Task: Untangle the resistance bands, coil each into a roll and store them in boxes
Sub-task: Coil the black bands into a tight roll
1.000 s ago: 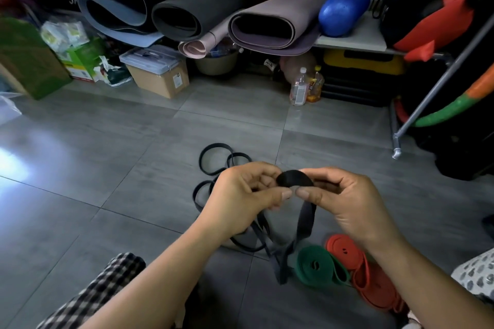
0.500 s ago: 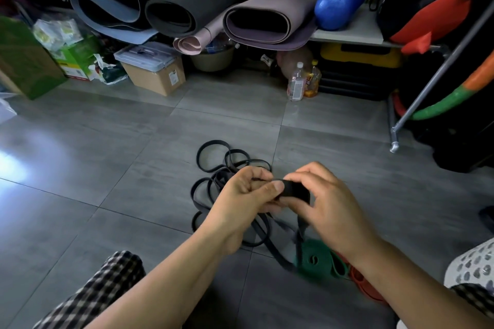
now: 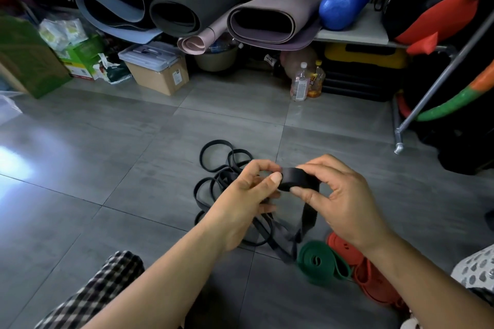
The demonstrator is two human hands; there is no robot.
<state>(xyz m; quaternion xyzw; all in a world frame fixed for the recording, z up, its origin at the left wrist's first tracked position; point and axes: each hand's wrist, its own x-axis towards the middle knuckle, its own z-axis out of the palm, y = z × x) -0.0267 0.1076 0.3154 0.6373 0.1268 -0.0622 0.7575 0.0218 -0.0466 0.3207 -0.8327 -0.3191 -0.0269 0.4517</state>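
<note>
Both forearms run out of the bottom of the view, so nothing of the person shows above the elbows — only a checked trouser leg (image 3: pixel 88 294) at the lower left and a patch of spotted fabric (image 3: pixel 475 267) cut by the right edge. The inner turns of the black roll (image 3: pixel 296 179) are hidden behind the fingers, so how many wraps it has cannot be made out. The left hand (image 3: pixel 248 195) pinches the roll's left end between thumb and curled fingers; the right hand (image 3: pixel 344 195) closes narrowly on its right side, thumb beneath and forefinger over the top. The roll is held in the air above the floor tiles (image 3: pixel 107 168), its long axis lying left to right between the two hands, and its loose tail (image 3: pixel 307 219) drops straight down from the right end toward the floor.

Half a second ago the hands sat closer together with the right knuckles covering most of the roll; now they have drawn slightly apart and more of the flat black wrap faces up. The hanging tail was blurred then and reads sharper now.

Under the left wrist the tangle of thin black bands (image 3: pixel 222 165) sprawls on the tiles, partly masked by the hand. By the right forearm lie a coiled green band (image 3: pixel 318 262) and, touching it on the far side, coiled red bands (image 3: pixel 366 275) — the arm covers part of the red ones. Against the back wall, a cardboard box with a clear lid (image 3: pixel 157 69) sits under rolled exercise mats (image 3: pixel 270 19).
</note>
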